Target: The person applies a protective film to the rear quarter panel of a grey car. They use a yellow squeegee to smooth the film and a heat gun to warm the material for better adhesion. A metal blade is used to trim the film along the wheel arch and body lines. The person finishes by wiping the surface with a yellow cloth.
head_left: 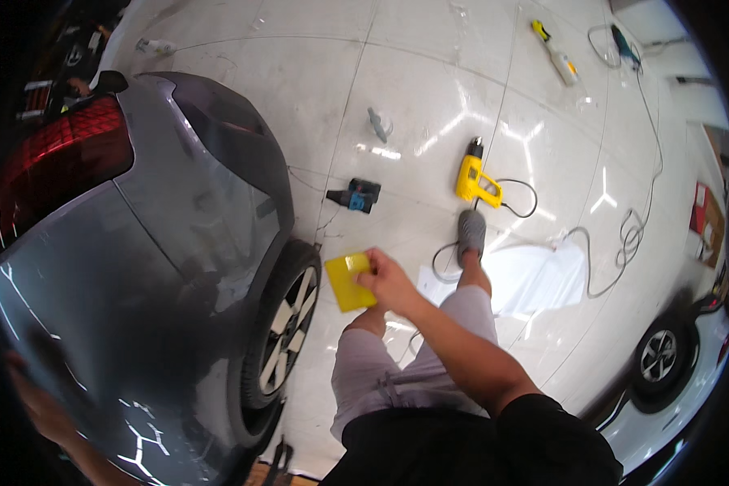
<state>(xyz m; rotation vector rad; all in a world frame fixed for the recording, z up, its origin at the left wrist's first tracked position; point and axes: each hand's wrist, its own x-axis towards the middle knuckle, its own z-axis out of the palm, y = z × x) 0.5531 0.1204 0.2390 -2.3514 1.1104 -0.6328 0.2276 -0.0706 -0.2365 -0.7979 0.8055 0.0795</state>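
"What's the biggest thing?"
"A shiny grey car (77, 243), on the left. A paler car (699, 397) is over on the right."
"What comes next?"
"A crumpled white sheet (535, 279) on the floor, then the grey car's back wheel (285, 328). After that, a yellow heat gun (471, 178) lying by a foot, and a black and blue cordless drill (356, 196)."
"And the hands?"
"The left hand (36, 401) is by the car's back, at the dark edge. I can't tell if it holds anything. The right hand (387, 282) grips a flat yellow squeegee (347, 283), thumb on top."
"Where's that?"
"Near the wheel, up above the floor."
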